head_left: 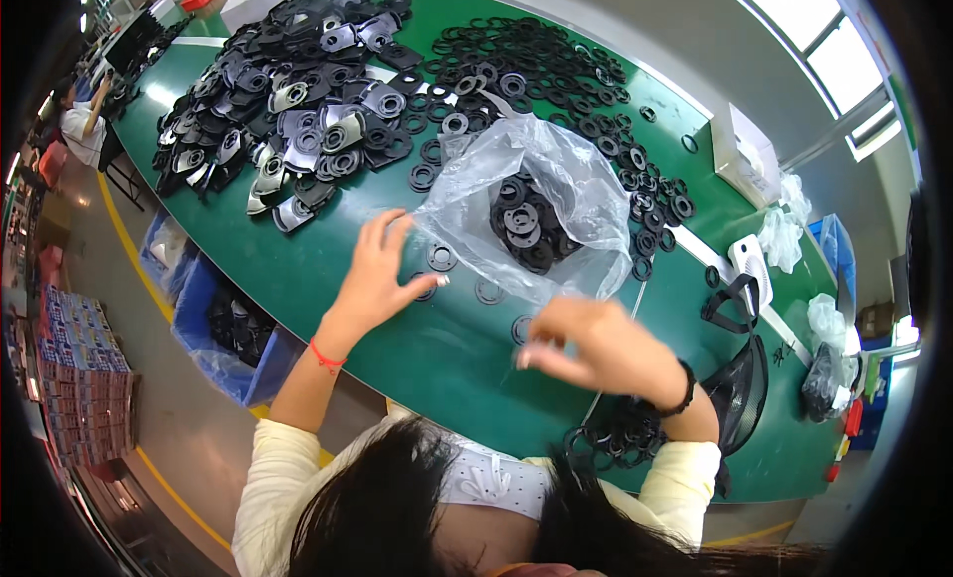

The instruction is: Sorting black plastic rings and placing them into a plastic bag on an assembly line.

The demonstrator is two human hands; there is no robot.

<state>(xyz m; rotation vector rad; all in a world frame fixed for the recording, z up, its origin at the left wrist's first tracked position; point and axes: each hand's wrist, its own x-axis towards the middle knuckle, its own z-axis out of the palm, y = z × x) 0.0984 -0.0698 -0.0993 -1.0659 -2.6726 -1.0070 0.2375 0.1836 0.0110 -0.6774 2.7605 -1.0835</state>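
A clear plastic bag (462, 195) stands wide-mouthed on the green table in front of me, with many black rings (521, 219) inside. My left hand (379, 269) is by the bag's left side, fingers spread and nothing between them. Below the bag's near right edge is my right hand (596, 344), slightly blurred; its thumb and forefinger are apart, and the other fingers are partly hidden. One black ring (520, 329) shows beside the right fingertips. Between the hands, a few flat rings (488, 292) lie at the bag's near edge.
A large heap of black and silver plates (298, 110) covers the far left. Loose black rings (536, 56) spread behind the bag and down its right. A white box (745, 155), a white handheld fan (751, 269) and a black mesh bag (740, 393) are at right. Blue bins (213, 319) stand left.
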